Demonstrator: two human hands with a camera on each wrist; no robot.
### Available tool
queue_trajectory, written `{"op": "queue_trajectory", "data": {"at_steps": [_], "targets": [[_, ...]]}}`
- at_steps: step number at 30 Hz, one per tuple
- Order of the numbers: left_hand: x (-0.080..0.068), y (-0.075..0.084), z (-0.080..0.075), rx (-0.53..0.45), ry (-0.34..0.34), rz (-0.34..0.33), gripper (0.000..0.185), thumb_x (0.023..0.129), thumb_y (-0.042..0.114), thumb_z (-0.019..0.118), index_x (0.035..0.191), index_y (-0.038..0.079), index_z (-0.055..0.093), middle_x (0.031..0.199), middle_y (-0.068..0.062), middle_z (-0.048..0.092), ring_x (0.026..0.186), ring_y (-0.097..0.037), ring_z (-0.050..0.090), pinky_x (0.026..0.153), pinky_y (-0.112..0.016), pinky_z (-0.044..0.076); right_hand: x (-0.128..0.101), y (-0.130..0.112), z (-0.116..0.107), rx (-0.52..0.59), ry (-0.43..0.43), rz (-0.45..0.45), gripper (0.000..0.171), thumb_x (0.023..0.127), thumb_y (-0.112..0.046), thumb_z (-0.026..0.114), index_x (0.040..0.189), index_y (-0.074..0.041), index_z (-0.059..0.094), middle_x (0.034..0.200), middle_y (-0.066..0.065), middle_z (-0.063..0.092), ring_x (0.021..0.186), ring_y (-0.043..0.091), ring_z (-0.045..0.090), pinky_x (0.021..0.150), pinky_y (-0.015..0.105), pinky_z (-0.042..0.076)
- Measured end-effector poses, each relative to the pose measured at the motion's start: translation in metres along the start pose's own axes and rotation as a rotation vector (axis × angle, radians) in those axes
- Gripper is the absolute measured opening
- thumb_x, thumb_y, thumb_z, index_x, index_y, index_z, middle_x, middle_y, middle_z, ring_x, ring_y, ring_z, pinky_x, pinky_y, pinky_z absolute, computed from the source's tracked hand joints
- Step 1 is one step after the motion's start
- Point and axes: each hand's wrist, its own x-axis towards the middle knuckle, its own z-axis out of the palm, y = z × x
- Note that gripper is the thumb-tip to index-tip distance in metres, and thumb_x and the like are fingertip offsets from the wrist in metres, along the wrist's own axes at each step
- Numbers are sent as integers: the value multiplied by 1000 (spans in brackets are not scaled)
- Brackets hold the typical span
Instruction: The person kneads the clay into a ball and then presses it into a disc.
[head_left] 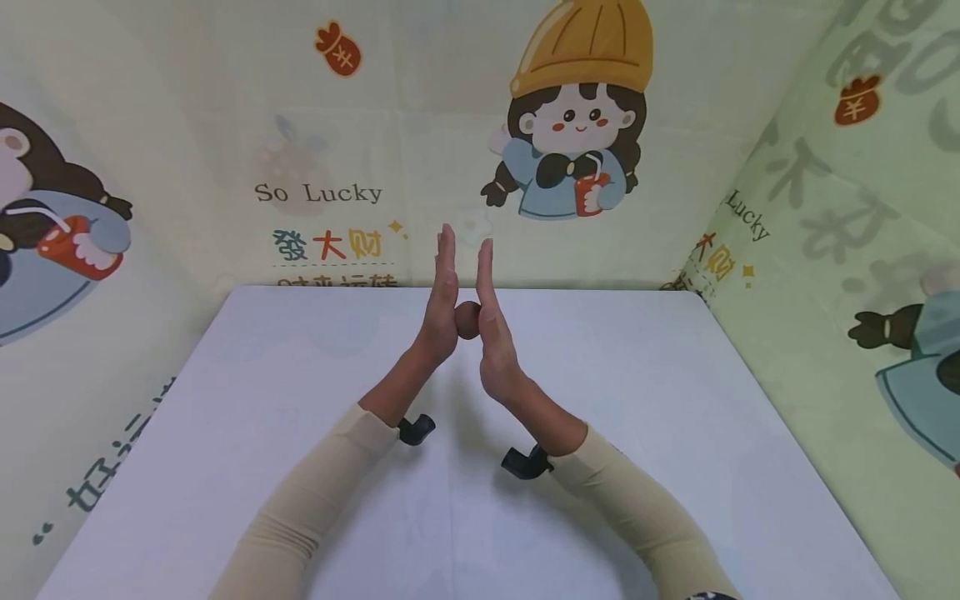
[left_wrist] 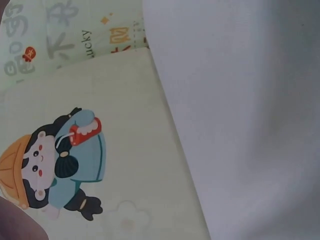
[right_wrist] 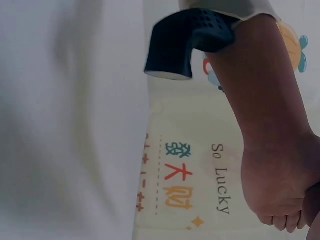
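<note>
A small brown ball [head_left: 468, 320] is pressed between the two palms, held up over the white table. My left hand [head_left: 442, 304] stands upright on its left side, fingers straight and pointing up. Facing it, my right hand [head_left: 495, 329] leans slightly inward with its fingers also straight. In the right wrist view the left hand [right_wrist: 275, 185] shows beside the dark edge of the ball [right_wrist: 313, 204]. The left wrist view catches only a blurred bit of a hand at its lower left corner; the ball is out of that picture.
The white table [head_left: 300, 375] spreads below both arms. Behind it stands a pale printed backdrop [head_left: 435, 100] with cartoon figures and lettering, continuing along both sides. A black wrist camera [head_left: 417, 430] sits on the left wrist, another black camera [head_left: 527, 463] on the right.
</note>
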Motion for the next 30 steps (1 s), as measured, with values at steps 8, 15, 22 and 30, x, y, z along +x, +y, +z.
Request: {"op": "queue_trajectory", "data": {"at_steps": [8,15,22,30], "targets": [[-8,-5,9,23,-47,42,65,111,34,16,170,10,0,177,-5,-3,160,-14,-11,125,-41,-9,14,-4,-6,-31,16,-62,86,109,-64,18,167,-6,-9,175,4,-15,160,18,-12,127,43,-4],[-14,-3,16,-50,-64,4,64,110,32,14,170,12,1,177,-2,-4,159,-10,-9,126,-48,-6,21,-6,-12,-23,40,-44,81,111,-60,18,168,-9,-9,175,2,-15,160,15,-12,127,41,-3],[-20,4,24,-54,-99,0,66,109,34,14,170,13,0,177,2,-6,159,-11,-8,125,-53,-6,28,-6,-21,-25,83,-32,78,111,-57,19,168,-11,-7,176,-4,-12,160,13,-8,126,43,7],[-28,14,30,-68,-140,56,77,111,55,17,169,8,2,177,-1,-3,160,-14,-3,126,-51,-1,39,-8,-32,-37,98,-51,76,112,-51,17,168,-6,-7,176,4,-12,159,12,-10,126,39,-4]]}}
